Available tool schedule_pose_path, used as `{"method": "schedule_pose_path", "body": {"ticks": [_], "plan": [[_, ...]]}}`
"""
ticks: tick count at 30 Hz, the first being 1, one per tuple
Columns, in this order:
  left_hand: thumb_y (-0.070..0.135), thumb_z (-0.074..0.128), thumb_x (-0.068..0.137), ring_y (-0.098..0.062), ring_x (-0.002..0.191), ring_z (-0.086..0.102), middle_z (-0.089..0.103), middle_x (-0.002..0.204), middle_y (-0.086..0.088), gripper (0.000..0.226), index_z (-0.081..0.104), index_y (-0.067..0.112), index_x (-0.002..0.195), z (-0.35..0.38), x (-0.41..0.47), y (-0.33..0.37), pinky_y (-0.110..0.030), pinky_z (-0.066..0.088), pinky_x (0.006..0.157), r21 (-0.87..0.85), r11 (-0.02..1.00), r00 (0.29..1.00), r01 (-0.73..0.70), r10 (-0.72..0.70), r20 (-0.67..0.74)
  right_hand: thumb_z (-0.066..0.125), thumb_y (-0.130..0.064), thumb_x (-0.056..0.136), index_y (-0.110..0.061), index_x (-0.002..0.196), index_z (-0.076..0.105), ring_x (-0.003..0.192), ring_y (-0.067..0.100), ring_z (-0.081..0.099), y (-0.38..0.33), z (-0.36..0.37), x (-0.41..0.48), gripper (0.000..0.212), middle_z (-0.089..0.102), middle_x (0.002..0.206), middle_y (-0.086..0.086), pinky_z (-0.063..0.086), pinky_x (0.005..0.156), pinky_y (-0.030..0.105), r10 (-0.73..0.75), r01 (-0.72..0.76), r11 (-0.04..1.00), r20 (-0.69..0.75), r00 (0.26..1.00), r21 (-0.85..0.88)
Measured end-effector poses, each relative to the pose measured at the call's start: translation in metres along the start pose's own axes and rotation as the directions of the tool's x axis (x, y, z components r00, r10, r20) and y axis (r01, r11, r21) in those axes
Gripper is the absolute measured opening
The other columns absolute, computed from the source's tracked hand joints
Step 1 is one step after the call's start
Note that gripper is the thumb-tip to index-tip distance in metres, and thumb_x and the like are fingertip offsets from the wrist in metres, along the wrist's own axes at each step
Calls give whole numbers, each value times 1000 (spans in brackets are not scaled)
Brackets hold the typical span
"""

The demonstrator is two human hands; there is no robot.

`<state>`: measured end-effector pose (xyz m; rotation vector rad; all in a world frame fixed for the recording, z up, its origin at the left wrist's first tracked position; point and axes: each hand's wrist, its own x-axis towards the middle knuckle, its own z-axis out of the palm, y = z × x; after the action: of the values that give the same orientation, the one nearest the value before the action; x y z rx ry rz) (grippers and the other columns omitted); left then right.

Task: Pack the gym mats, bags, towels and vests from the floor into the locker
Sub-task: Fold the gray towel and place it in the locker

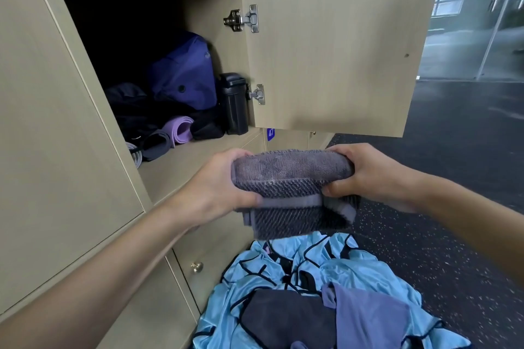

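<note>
A folded grey towel (292, 178) is held in the air in front of the open locker (195, 161). My left hand (218, 187) grips its left end and my right hand (368, 173) grips its right end. Inside the locker sit a purple bag (184, 73), a dark bag (127, 105), a rolled lilac mat (181, 129), a rolled dark mat (157, 144) and a black bottle (234, 102). On the floor below lies a heap of light blue vests (354, 269) with a dark towel (286, 317) and a purple cloth (365, 320) on top.
The locker door (334, 42) stands open to the right, above my hands. Closed locker doors with brass knobs (196, 267) lie below and left. Dark speckled floor (453, 207) stretches to the right toward glass walls.
</note>
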<state>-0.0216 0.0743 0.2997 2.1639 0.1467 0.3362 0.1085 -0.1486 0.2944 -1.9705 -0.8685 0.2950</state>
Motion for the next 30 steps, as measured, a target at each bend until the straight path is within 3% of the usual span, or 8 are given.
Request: {"method": "schedule_pose_path", "body": {"ticks": [5,8,12,15,19,24,27,30], "plan": [[14,87,61,-1,87,54,56,97,9,35,72,32,86,-7,11,-20,-13,44,74,295,955,990,-41,79,-115,81,-5,77,-25,105,68,93,14,64,13,3,26,37,63,106,-2,55,81,27,-8,8,1000,15,1000,-6],[6,82,70,-5,69,59,65,83,4,23,72,18,87,-17,17,-29,-20,50,66,106,994,995,29,-19,-97,76,-1,82,-20,110,61,91,16,67,17,13,49,38,68,104,4,56,73,26,-4,-11,972,65,998,233],[1,65,84,-13,75,69,77,90,-2,26,73,18,102,-26,31,-43,-28,58,61,-214,965,919,152,-218,-328,68,-8,89,-24,123,47,96,26,67,18,40,90,43,62,120,9,57,62,32,90,-127,766,91,992,630],[5,62,89,-14,75,72,76,90,2,23,71,22,102,-31,38,-53,-29,57,56,-355,919,842,172,-324,-432,67,-7,89,-29,134,41,98,28,66,14,61,121,56,57,123,8,58,64,36,63,-124,711,113,992,692],[17,67,90,-22,97,72,71,107,-2,39,48,24,123,-43,47,-74,-53,60,82,-389,900,746,194,-393,-538,69,-6,89,-21,125,46,89,25,71,7,86,160,45,64,111,12,61,70,43,50,-78,723,61,997,686],[36,63,89,-19,134,42,30,152,-2,61,37,43,144,-48,57,-85,-38,36,114,130,965,763,227,-93,-639,76,-15,86,-21,107,56,93,27,70,-1,118,216,29,66,111,9,62,66,45,92,-36,781,-57,994,624],[54,40,85,-24,150,21,20,163,-2,62,52,32,142,-51,68,-86,-50,24,120,587,759,785,283,169,-596,76,-13,86,-15,109,58,84,21,68,-7,137,243,29,66,101,5,60,57,38,58,-3,801,-73,996,599],[61,30,90,-18,153,7,13,166,2,72,30,29,155,-53,77,-93,-51,6,123,730,543,872,415,-9,-489,77,-19,84,-20,112,58,97,28,67,-11,161,272,34,65,110,8,59,80,54,54,-23,823,-38,998,567]]}}
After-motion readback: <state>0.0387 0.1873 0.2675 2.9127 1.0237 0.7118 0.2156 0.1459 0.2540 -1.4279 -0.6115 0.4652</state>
